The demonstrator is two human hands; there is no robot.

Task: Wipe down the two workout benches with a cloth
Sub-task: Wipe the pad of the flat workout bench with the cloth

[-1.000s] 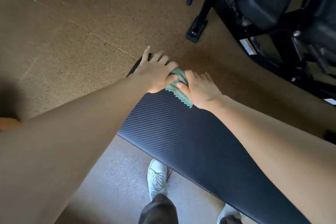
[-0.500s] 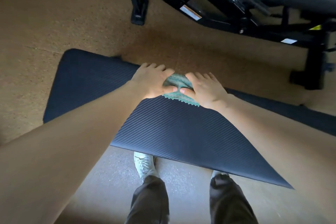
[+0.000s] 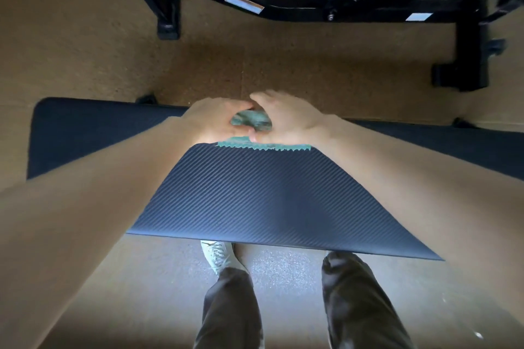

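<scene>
With the fingers of my left hand (image 3: 218, 122) and right hand (image 3: 289, 122) laid flat, not clenched, I press the bunched green zigzag-edged cloth (image 3: 249, 122) near the far edge of the dark ribbed padded desk (image 3: 269, 193), so both palms bear down.

Cloth (image 3: 263, 147): bunching up in the gap between the two sets of fingers (image 3: 235, 107). Its zigzag edge is now trailing wide behind them, where only a corner was showing.

Left hand (image 3: 212, 123), right hand (image 3: 292, 122): travelling from the counter (image 3: 269, 193) end toward its middle, so that the rounded end is now lying well to the left of the fingers. Fingertips are closing into a ring.

Second bench frame (image 3: 312, 8): now stretching across beyond the fingers.
</scene>
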